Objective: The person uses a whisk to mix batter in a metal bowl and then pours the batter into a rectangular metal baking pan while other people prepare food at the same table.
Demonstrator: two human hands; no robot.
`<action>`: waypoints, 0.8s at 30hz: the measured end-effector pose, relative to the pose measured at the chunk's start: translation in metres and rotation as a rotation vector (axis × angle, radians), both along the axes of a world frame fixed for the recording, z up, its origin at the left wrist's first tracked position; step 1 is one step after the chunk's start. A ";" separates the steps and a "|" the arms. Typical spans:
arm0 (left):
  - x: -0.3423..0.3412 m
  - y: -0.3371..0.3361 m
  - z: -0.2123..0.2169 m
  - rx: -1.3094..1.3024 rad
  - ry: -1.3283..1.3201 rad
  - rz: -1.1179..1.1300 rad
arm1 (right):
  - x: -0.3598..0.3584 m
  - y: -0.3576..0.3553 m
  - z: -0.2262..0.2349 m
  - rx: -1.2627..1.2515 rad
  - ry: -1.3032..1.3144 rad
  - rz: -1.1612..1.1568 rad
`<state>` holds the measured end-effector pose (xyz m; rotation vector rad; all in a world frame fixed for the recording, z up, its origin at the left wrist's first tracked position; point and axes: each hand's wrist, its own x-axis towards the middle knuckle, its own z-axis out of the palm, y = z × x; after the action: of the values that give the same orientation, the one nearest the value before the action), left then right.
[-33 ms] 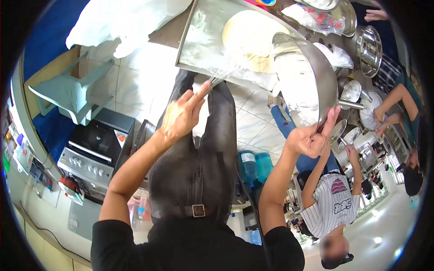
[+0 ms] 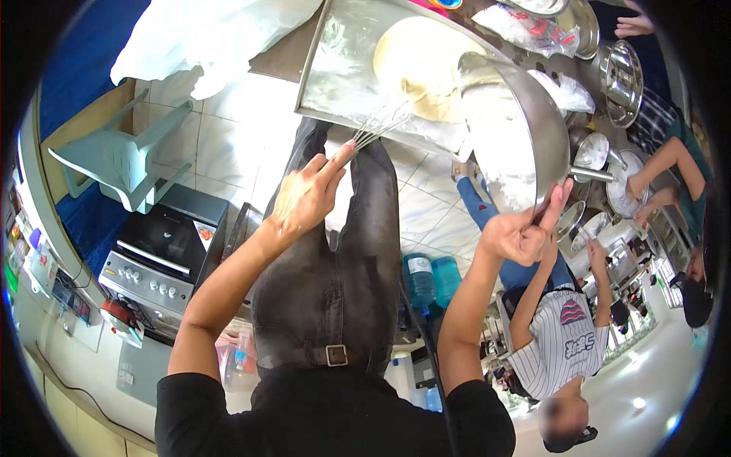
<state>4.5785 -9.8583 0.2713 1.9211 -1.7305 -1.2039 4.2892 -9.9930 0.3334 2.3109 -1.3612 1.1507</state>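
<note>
Nothing has shifted since the earlier frame: both arms stay raised as before. Largest is the steel tray [image 2: 339, 72] at twelve o'clock, a pale round of dough [image 2: 426, 61] lying on it. Tipped at two o'clock, the big metal bowl [image 2: 525, 129] rests by its rim in my right hand [image 2: 521, 232], fingers curled closed on that edge. At eleven o'clock my left hand [image 2: 308, 194] pinches shut on the wire whisk [image 2: 381, 126], its loops over the tray beside the dough.
</note>
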 end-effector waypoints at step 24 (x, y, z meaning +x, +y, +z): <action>-0.001 -0.029 0.034 -0.023 0.060 0.020 | 0.009 -0.024 0.008 0.066 0.035 0.005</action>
<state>4.5777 -9.8868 0.3052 1.8649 -1.6840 -1.2163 4.2982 -10.0173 0.3417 2.3698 -1.4018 1.0771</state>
